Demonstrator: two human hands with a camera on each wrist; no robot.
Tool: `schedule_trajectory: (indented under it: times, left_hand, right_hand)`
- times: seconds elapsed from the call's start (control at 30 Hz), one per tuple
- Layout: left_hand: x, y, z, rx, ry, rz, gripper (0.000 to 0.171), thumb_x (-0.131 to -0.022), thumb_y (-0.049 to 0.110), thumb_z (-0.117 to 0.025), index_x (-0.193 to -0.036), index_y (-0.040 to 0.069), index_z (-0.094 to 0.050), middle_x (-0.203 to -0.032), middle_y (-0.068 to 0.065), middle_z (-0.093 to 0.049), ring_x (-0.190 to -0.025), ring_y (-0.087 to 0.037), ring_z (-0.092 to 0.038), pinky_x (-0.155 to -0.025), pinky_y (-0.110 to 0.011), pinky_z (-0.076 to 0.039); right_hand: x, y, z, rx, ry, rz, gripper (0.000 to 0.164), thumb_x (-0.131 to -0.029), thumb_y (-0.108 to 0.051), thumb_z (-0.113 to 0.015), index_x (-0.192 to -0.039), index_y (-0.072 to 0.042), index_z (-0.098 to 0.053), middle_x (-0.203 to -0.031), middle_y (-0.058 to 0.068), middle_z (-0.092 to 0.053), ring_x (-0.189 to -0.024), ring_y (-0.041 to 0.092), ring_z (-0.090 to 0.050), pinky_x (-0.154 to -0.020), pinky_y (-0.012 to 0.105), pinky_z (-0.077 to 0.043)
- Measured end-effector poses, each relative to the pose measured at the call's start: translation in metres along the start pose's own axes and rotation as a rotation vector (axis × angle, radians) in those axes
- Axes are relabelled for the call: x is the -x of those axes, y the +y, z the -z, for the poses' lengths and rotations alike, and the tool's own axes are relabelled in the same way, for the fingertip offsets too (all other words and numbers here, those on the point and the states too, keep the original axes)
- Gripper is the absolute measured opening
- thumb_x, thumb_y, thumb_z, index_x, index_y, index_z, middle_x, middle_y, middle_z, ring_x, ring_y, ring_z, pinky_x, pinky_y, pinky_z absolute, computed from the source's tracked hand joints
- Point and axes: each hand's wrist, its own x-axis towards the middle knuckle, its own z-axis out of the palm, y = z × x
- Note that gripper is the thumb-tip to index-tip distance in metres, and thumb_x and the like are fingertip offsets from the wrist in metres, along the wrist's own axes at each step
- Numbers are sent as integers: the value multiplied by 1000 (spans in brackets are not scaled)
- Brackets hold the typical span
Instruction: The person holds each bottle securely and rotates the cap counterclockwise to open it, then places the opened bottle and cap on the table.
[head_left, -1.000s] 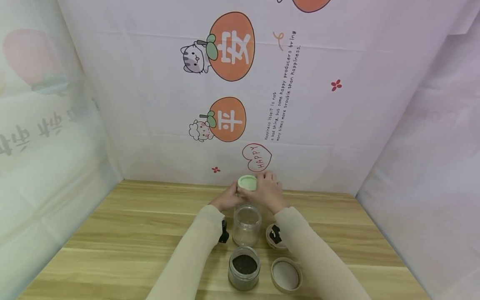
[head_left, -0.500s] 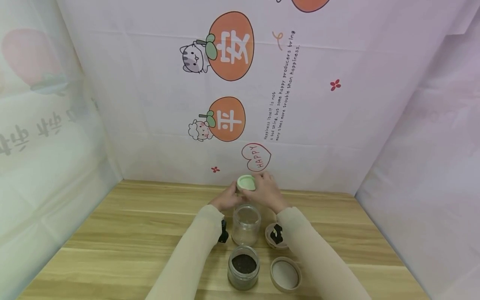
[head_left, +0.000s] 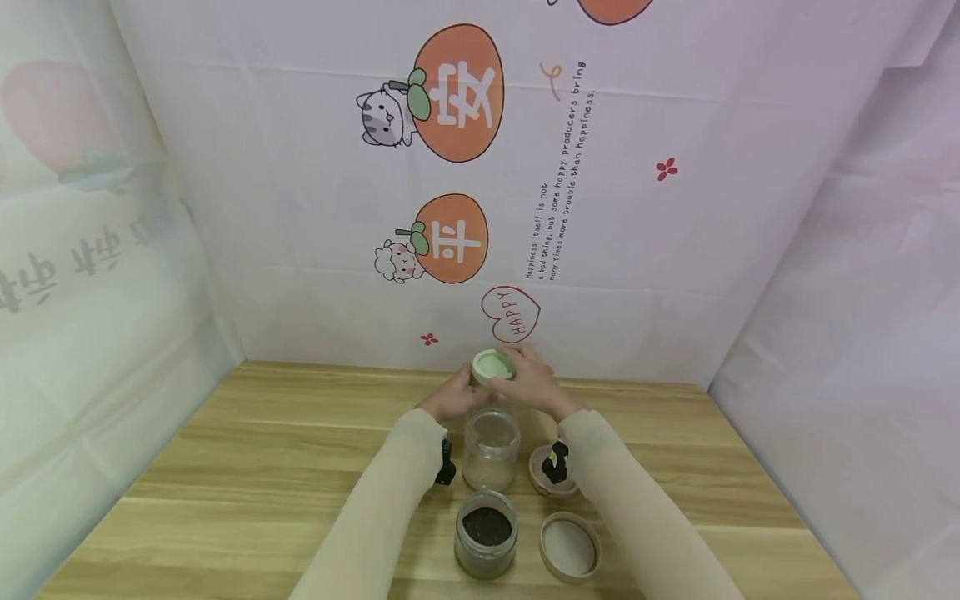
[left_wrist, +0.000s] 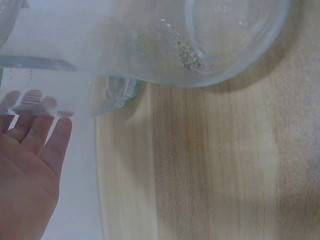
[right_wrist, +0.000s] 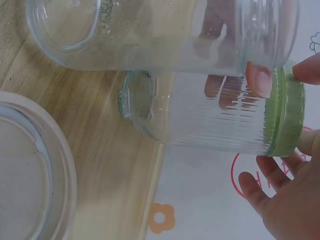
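Observation:
At the far end of the table stands a ribbed clear jar (right_wrist: 215, 122) with a green lid (right_wrist: 289, 117). My right hand (head_left: 532, 385) holds that lid, fingers and thumb spread around its rim. My left hand (head_left: 452, 398) grips the jar just below the lid; its fingers show partly through glass in the right wrist view. In front, an uncovered clear jar (head_left: 491, 454) has a few dark crumbs at its bottom. Nearer still is another uncovered glass jar (head_left: 486, 554) containing dark granular stuff.
Two round beige lids lie right of the uncovered jars: a nearer lid (head_left: 570, 547) and a farther lid (head_left: 542, 475), partly hidden by the right wrist strap. A printed cloth (head_left: 600, 333) hangs behind the wooden table (head_left: 300, 467).
My right hand has turned slightly about the green lid, and its wrist has shifted a little. The left hand stays in place. The uncovered jars and beige lids have not moved.

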Motion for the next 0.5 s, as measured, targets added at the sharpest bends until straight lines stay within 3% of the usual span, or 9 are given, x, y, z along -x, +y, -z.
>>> schedule_trajectory:
  times: [0.27, 0.5]
  left_hand:
    - [4, 10, 1, -1, 5, 23, 84, -96, 25, -70, -159, 9, -15, -162, -16, -23, -148, -32, -22, -118, -53, -20]
    - [6, 12, 1, -10, 0, -15, 82, -98, 18, -67, -158, 3, -14, -161, -21, -22, -147, -36, -23, -118, -54, -20]
  right_hand:
    - [-2, 7, 1, -73, -47, 38, 73, -87, -32, -57, -151, -2, -40, -155, 20, -34, -128, 35, -43, -103, 64, -32]
    - [0, 9, 1, -142, -74, 74, 70, -90, -26, -55, -152, 1, -37, -160, 22, -24, -142, 38, -31, -108, 64, -31]
